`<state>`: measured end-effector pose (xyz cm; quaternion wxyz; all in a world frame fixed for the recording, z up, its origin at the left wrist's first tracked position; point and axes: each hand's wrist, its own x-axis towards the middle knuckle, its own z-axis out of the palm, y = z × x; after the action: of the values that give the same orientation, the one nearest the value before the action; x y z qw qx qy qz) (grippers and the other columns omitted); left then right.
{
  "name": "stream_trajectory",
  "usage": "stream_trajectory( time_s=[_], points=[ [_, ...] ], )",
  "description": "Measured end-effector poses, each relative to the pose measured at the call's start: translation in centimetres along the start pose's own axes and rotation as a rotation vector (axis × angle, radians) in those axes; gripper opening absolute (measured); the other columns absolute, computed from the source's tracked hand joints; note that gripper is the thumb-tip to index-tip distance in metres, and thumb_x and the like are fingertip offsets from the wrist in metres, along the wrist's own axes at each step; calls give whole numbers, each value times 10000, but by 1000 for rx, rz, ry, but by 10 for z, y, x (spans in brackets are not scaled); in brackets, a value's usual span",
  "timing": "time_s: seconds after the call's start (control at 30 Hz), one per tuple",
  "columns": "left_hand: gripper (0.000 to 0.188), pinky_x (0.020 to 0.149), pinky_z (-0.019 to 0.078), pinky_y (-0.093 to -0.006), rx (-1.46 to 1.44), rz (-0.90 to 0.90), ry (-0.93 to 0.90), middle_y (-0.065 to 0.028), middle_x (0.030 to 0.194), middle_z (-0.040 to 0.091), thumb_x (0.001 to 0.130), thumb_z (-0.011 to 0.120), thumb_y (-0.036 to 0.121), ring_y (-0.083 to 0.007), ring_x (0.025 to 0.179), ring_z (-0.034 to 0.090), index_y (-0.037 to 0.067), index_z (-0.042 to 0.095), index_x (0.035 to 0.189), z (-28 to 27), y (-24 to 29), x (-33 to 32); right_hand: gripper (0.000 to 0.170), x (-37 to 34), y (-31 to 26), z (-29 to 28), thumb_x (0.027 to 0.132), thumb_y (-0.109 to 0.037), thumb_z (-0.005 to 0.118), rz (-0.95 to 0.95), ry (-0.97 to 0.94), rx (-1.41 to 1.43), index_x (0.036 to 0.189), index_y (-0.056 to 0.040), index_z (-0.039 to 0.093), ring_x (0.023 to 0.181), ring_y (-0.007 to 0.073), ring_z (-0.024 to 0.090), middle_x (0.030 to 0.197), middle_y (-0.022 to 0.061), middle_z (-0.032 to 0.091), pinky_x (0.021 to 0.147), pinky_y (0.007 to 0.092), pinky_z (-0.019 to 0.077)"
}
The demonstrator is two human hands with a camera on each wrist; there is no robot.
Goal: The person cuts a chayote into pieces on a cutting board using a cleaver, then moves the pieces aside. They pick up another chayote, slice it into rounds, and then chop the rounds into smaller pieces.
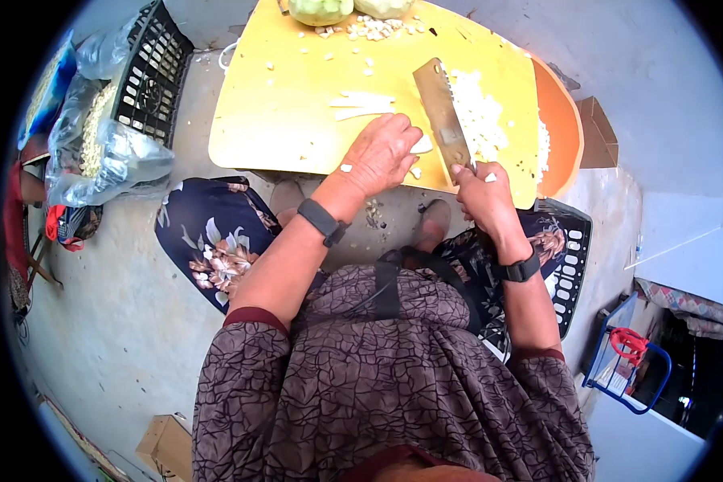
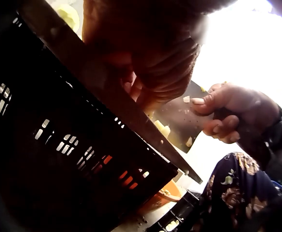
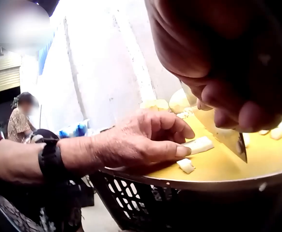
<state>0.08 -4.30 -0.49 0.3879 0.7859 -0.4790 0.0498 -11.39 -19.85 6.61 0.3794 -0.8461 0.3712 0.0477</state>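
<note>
My left hand [image 1: 384, 153] pinches a short pale vegetable stick [image 3: 201, 144] near the front edge of the yellow board [image 1: 273, 104]. In my right hand [image 1: 488, 197] is the handle of a cleaver [image 1: 442, 104], its broad blade pointing away over the board, just right of the stick. The head view shows longer white strips [image 1: 364, 102] lying beyond my left fingers. Right of the blade spreads a heap of chopped white pieces [image 1: 484, 120]. Small bits cling to my right hand and the blade. A cut piece [image 3: 185, 166] sits beside my left thumb in the right wrist view.
Peeled pale green vegetables [image 1: 320, 10] and more small pieces are at the board's far edge. An orange basin [image 1: 561, 136] stands under its right side. Black crates [image 1: 154, 72] and plastic bags [image 1: 145, 165] are at left. Another person [image 3: 20, 118] sits farther back.
</note>
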Motion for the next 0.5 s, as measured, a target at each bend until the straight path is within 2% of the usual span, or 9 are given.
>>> stream_trajectory(
  time_s=[0.1, 0.2, 0.3, 0.5],
  points=[
    [225, 829, 486, -421, 21, -14, -29, -140, 887, 536, 737, 672, 24, -338, 926, 555, 17, 603, 951, 3, -2, -1, 367, -12, 0, -6, 892, -213, 644, -46, -8, -27, 665, 72, 605, 604, 290, 636, 583, 201, 589, 596, 407, 476],
    [216, 833, 489, -422, 1, -3, -31, -144, 882, 546, 738, 662, 16, -341, 923, 561, 14, 609, 948, 8, -5, 1, 372, -38, -36, -18, 907, -201, 623, 141, -128, 27, 659, 75, 601, 588, 288, 643, 557, 176, 593, 607, 401, 492],
    [209, 834, 492, -422, -12, 6, -21, -148, 878, 556, 742, 656, 14, -343, 917, 565, 9, 614, 947, 12, -7, 4, 363, -36, -28, -13, 914, -197, 606, 108, -156, -36, 678, 80, 614, 598, 316, 656, 573, 181, 615, 643, 402, 509],
    [210, 840, 493, -417, -10, 5, -24, -150, 884, 563, 748, 662, 25, -343, 918, 565, 4, 617, 953, 12, -7, 4, 327, -19, -18, 0, 899, -230, 619, 34, -120, -270, 750, 57, 666, 732, 417, 657, 686, 237, 658, 716, 434, 513]
  ],
)
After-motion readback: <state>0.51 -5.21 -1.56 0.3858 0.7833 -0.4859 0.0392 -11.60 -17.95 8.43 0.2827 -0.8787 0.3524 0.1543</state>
